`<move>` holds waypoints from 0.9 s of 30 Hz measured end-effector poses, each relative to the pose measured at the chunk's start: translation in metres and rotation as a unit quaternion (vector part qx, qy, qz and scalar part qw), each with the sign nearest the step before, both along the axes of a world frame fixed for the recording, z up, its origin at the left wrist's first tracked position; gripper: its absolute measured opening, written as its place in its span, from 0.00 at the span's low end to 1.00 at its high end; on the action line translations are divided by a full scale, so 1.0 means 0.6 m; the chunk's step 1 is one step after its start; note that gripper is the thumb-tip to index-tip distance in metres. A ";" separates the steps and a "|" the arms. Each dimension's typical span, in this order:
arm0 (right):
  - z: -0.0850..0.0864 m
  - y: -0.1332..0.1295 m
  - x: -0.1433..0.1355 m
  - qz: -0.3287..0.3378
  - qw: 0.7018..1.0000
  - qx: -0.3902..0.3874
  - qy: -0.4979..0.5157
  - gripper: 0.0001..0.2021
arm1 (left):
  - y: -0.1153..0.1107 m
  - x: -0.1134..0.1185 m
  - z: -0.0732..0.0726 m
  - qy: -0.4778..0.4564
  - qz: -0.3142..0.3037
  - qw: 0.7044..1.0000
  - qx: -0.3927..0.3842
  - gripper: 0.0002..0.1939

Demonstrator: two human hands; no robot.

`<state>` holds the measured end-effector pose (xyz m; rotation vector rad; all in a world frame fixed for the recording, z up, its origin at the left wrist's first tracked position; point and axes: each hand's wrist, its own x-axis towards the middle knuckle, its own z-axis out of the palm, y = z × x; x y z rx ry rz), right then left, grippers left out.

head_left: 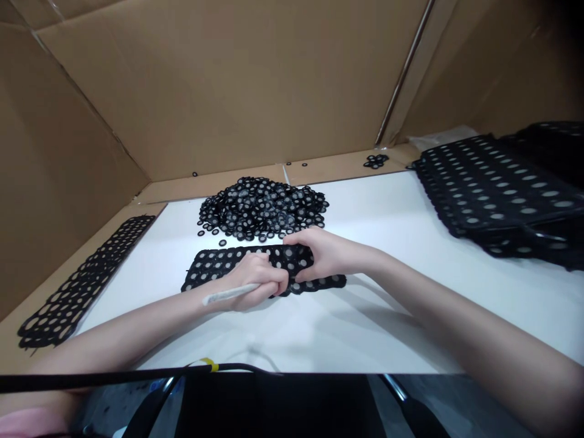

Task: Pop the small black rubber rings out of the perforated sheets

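Note:
A black sheet with rows of round pale holes (pixel 214 265) lies on the white board in front of me. My left hand (pixel 258 281) rests on its middle, fingers curled round a slim whitish tool (pixel 230 293) whose blunt end points left. The tool's tip is hidden by the fingers. Over the sheet's right part is my right hand (pixel 314 252), thumb and forefinger apart in a C shape, fingertips touching the sheet. Just beyond the sheet, a heap of small black rings (pixel 262 207) is piled up.
Another holed black strip (pixel 86 280) lies at the left edge. Stacked black holed sheets (pixel 497 188) stand at the right. A small ring cluster (pixel 376 161) sits by the cardboard wall (pixel 255 85). A black cable (pixel 237 367) runs along the front edge.

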<state>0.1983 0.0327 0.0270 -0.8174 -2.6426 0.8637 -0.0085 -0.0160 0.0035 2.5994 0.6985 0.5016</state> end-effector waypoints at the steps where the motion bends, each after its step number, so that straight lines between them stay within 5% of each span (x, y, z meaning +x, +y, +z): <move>1: -0.001 0.001 0.000 -0.001 1.000 -0.001 0.000 0.12 | 0.000 0.000 0.000 0.004 -0.001 1.000 0.001 0.13; 19: 0.011 -0.009 0.004 -0.023 0.999 -0.033 -0.028 0.23 | -0.007 0.003 -0.017 -0.038 -0.025 0.968 0.248 0.14; 27: 0.008 -0.008 0.001 -0.017 0.998 -0.067 0.001 0.17 | -0.007 -0.001 -0.016 -0.102 -0.037 0.968 0.226 0.15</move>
